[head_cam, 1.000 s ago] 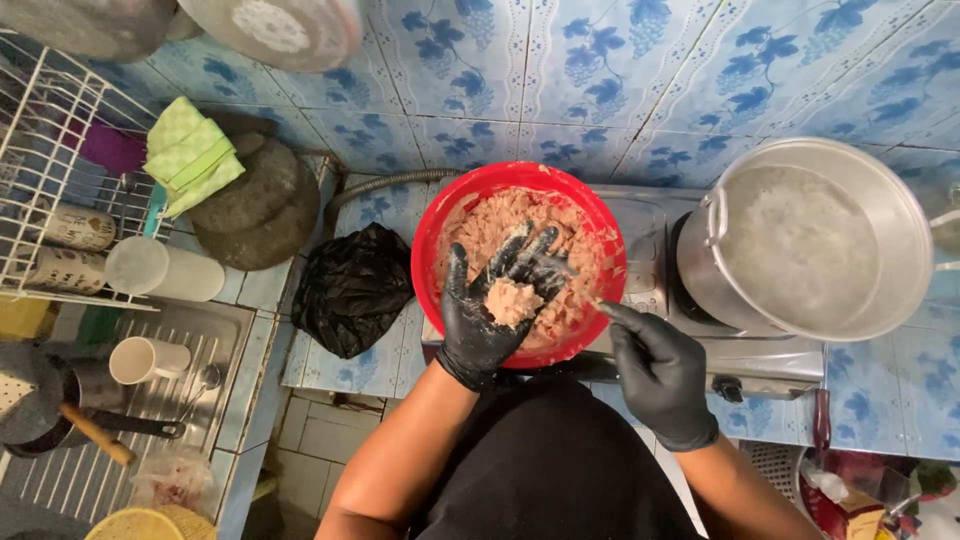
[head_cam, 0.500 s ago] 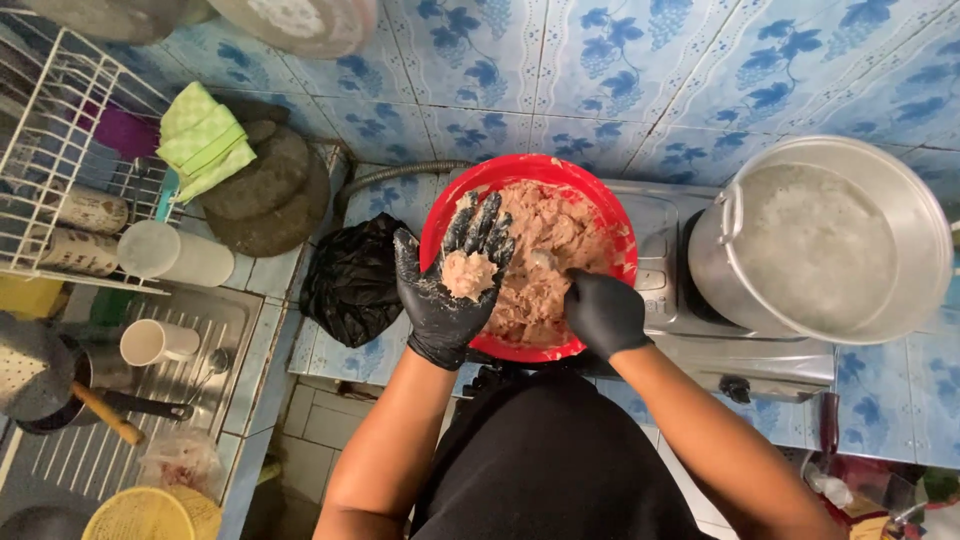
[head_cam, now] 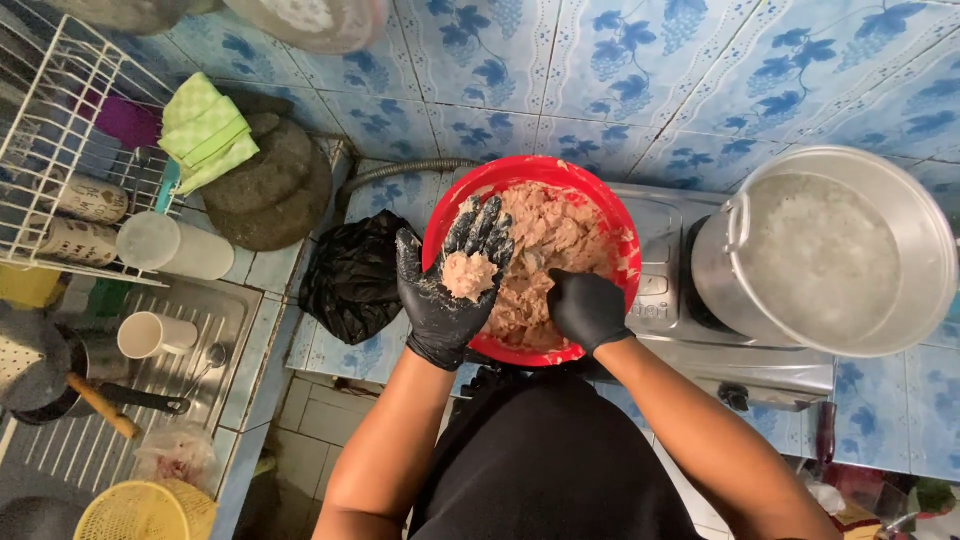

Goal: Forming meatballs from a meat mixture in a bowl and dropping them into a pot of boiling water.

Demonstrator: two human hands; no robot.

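Observation:
A red bowl [head_cam: 600,200] full of pinkish minced meat mixture [head_cam: 545,240] sits on the counter in front of me. My left hand [head_cam: 445,290], in a black glove, is palm up over the bowl's left rim and carries a small lump of mince [head_cam: 468,275] on its open palm. My right hand [head_cam: 585,308], also black-gloved, is curled down into the mixture at the bowl's near side; what its fingers enclose is hidden.
A large metal pot [head_cam: 830,255] of cloudy liquid stands on a gas stove [head_cam: 680,330] at the right. A black plastic bag [head_cam: 350,275] lies left of the bowl. Further left are a stone mortar [head_cam: 270,190], a green cloth [head_cam: 205,130], a dish rack [head_cam: 60,150], and a sink [head_cam: 130,400] with cups.
My right hand moved from outside the bowl's near rim into the mince. My left hand stayed palm up with the lump, shifting slightly left.

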